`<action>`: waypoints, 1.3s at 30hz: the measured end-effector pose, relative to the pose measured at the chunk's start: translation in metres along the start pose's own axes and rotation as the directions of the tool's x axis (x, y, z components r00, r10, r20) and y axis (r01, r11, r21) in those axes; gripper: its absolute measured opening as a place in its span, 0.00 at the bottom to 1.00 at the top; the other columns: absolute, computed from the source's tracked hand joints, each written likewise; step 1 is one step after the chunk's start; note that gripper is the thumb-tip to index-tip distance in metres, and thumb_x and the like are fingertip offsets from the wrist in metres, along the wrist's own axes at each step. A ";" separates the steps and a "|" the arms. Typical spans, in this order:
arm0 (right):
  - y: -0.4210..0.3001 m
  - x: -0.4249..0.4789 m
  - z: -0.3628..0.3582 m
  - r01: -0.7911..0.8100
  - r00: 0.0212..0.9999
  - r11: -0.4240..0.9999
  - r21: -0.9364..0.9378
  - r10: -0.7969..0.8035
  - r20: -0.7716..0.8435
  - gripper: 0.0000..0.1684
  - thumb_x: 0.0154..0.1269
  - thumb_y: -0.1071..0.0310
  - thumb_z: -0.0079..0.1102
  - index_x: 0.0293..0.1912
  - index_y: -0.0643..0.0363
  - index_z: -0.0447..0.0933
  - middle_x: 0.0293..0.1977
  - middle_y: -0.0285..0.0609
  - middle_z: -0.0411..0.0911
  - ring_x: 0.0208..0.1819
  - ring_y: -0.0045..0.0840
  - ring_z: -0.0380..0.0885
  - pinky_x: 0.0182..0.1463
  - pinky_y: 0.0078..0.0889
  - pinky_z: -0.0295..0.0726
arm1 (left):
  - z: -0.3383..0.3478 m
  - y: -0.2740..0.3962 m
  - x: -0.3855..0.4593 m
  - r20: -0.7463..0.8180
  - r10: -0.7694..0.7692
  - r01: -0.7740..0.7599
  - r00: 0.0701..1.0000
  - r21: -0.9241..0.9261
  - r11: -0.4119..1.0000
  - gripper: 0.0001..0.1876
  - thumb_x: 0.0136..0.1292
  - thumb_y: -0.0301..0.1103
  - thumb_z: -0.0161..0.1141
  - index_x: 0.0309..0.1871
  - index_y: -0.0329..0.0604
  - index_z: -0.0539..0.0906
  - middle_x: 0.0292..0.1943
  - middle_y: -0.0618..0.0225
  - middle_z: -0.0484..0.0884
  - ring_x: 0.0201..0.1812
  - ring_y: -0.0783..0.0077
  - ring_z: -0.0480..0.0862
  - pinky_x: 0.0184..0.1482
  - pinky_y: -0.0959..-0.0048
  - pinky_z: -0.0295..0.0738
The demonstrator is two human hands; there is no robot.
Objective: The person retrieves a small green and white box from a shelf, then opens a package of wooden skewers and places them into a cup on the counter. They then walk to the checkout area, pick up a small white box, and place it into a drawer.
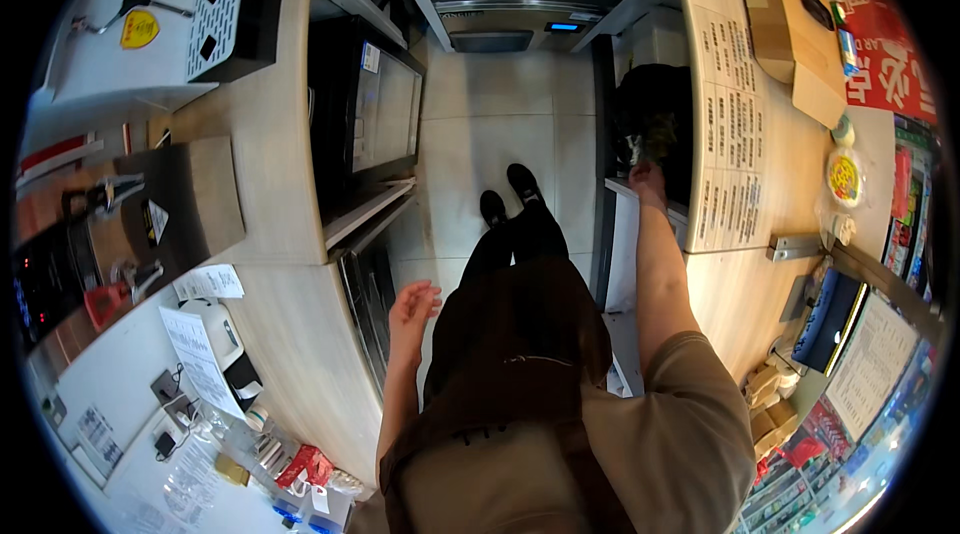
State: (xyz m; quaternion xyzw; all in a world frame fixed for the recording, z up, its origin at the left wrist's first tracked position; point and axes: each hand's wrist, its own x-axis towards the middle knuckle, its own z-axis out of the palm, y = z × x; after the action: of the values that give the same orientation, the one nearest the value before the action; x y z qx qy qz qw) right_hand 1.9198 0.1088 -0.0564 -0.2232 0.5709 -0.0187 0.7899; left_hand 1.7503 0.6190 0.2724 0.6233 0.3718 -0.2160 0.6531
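My right hand [648, 181] reaches under the right counter, at the edge of a dark open compartment. Its fingers touch or are close to a crinkled, dark, shiny plastic bag [658, 138]; whether they grip it is too dim to tell. Behind the bag lies a black bulky thing [651, 88], mostly lost in shadow. My left hand [414, 303] hangs beside my left hip with its fingers slightly bent and apart, holding nothing. It is near the black-fronted appliance [365, 294] under the left counter.
Wooden counters [277, 234] flank a narrow tiled floor [487, 99]. A glass-fronted appliance [386, 110] juts out at left; a steel-fronted machine with a lit blue display [564, 28] stands ahead. On the right counter are an open cardboard box [795, 24] and a tape roll [844, 175].
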 end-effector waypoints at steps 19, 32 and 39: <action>0.009 0.075 0.043 -0.007 0.983 0.939 -0.343 0.069 0.168 0.14 0.73 0.59 0.46 0.40 0.56 0.77 0.38 0.45 0.83 0.37 0.29 0.83 0.33 0.27 0.83 | 0.056 0.034 -0.003 -0.054 -0.089 0.077 0.995 -0.196 0.978 0.14 0.71 0.30 0.56 0.57 0.39 0.76 0.49 0.63 0.83 0.46 0.75 0.81 0.50 0.76 0.74; 0.203 -0.122 0.167 0.560 0.688 -0.433 -0.707 0.718 0.105 0.17 0.69 0.57 0.57 0.50 0.58 0.77 0.35 0.41 0.83 0.29 0.22 0.81 0.30 0.23 0.79 | 0.049 -0.006 -0.091 -0.489 0.010 -0.288 0.872 -0.496 0.819 0.12 0.71 0.29 0.56 0.55 0.40 0.77 0.47 0.67 0.83 0.44 0.80 0.80 0.47 0.79 0.73; 0.265 -0.157 0.158 0.688 0.683 -0.633 -0.355 0.730 0.024 0.14 0.70 0.64 0.51 0.49 0.61 0.77 0.32 0.43 0.83 0.26 0.23 0.80 0.27 0.26 0.79 | 0.050 -0.098 -0.186 -0.721 -0.148 -0.486 0.677 -0.589 0.645 0.13 0.71 0.32 0.56 0.55 0.39 0.77 0.48 0.66 0.83 0.47 0.78 0.80 0.50 0.76 0.73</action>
State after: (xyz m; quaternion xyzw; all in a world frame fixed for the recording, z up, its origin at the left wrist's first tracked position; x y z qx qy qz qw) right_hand 1.9492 0.4444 0.0244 -0.7225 -0.1828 0.6475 0.1589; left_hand 1.5712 0.5236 0.3462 0.3664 0.5824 0.2844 0.6675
